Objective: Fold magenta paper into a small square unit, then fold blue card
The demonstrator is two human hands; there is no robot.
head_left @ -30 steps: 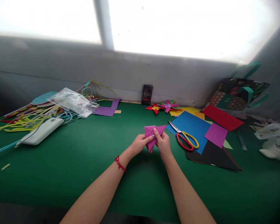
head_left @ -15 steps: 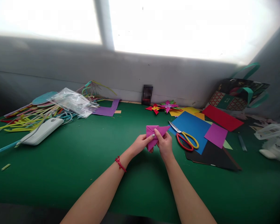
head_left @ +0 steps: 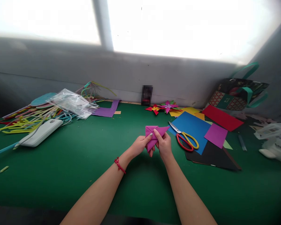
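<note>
A magenta piece of folded paper is held up over the green table, between both hands. My left hand grips its left side, thumb lying across the front face and fingers behind. On the right edge, my right hand pinches the paper with the thumb on top. A pointed flap sticks out to the upper right, and a squared corner shows at the upper left. Scissors with one red and one yellow handle loop lie to the right, blades partly open, on a blue paper sheet.
Red paper, a magenta square and black paper overlap at right. Folded paper flowers sit at the back. A white power strip, coloured strips and a clear plastic bag occupy the left.
Both hands keep hold of the folded paper in nearly the same place. The fingers beneath it have shifted slightly, and the whole view has moved a little.
</note>
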